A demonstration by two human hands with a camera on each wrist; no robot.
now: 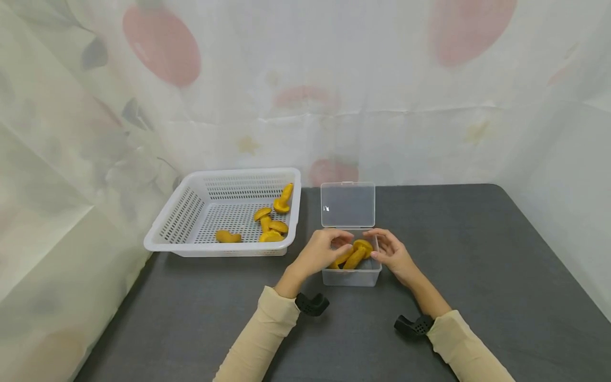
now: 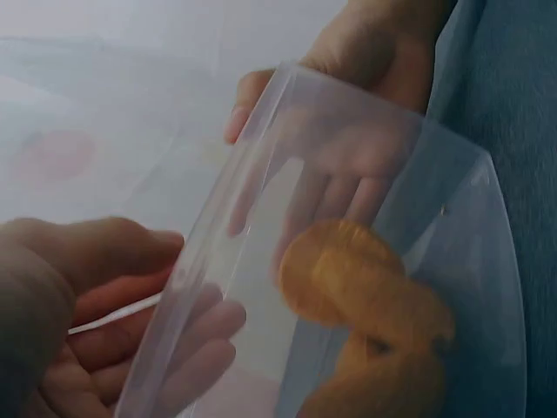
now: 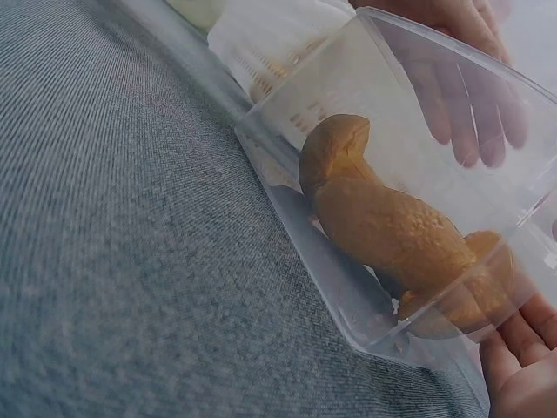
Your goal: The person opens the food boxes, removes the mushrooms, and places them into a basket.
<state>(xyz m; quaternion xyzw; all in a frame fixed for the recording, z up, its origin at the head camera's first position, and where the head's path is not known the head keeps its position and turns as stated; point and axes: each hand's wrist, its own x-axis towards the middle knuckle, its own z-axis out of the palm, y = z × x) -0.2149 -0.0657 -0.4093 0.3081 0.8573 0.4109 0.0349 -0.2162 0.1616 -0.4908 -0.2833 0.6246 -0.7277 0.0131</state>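
Note:
A clear plastic box (image 1: 350, 279) stands on the table, its hinged lid (image 1: 348, 206) raised at the back. Inside lie yellow mushrooms (image 1: 361, 249), with their caps and stems overlapping. My left hand (image 1: 321, 249) is at the box's left rim, fingers extended and nothing held. Through the clear wall in the left wrist view, part of its fingers (image 2: 204, 335) show. On the opposite side my right hand (image 1: 392, 255) has loosely bent fingers close about the right rim. The right wrist view shows its fingertips (image 3: 531, 322) right beside the box end.
To the left stands a white perforated basket (image 1: 164, 239) holding several more yellow mushrooms (image 1: 271, 225). A dark grey cloth (image 1: 468, 239) covers the table. Patterned curtains (image 1: 406, 143) hang behind it and along the sides. Each wrist wears a black camera mount (image 1: 312, 304).

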